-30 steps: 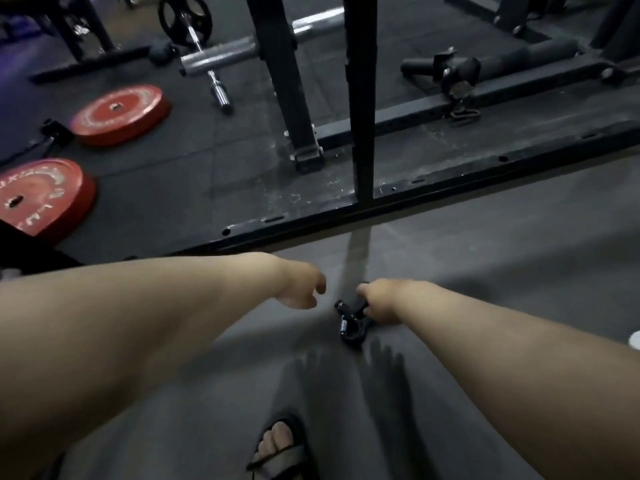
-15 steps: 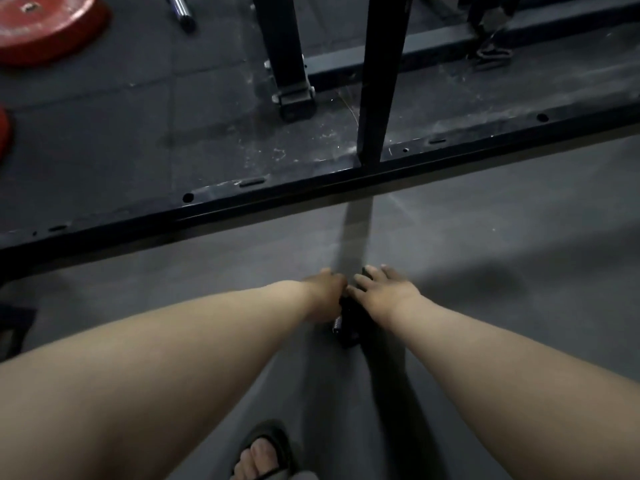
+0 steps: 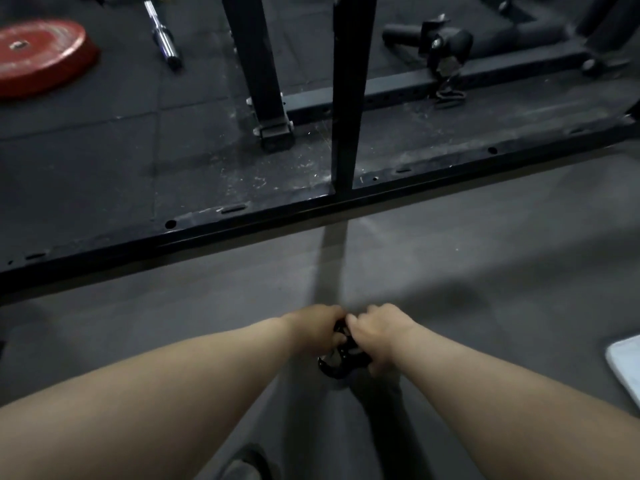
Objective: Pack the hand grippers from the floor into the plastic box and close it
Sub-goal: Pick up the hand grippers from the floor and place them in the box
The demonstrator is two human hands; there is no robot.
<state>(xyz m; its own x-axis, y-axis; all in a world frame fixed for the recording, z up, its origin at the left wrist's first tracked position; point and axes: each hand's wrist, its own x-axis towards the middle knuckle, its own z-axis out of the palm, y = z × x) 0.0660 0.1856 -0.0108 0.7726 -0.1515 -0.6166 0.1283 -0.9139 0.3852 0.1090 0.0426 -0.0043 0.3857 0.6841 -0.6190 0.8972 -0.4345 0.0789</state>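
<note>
Black hand grippers (image 3: 341, 360) sit low in the middle of the view, just above the grey floor. My left hand (image 3: 317, 329) is closed on their left side and my right hand (image 3: 379, 332) is closed on their right side. The two hands touch at the knuckles and cover most of the handles; only curved black ends and a bit of metal spring show below. How many grippers are in the bundle I cannot tell. A white corner at the right edge may be the plastic box (image 3: 625, 363); most of it is cut off.
A black steel rack base (image 3: 242, 221) crosses the floor ahead, with an upright post (image 3: 348, 98) straight in front. A red weight plate (image 3: 41, 57) and a barbell end (image 3: 162, 36) lie at the far left. My sandalled foot (image 3: 244, 462) is at the bottom.
My left hand came in from the left and joined the right hand on the hand grippers. Both hands are now closed on them, and the view tilted down then up slightly.
</note>
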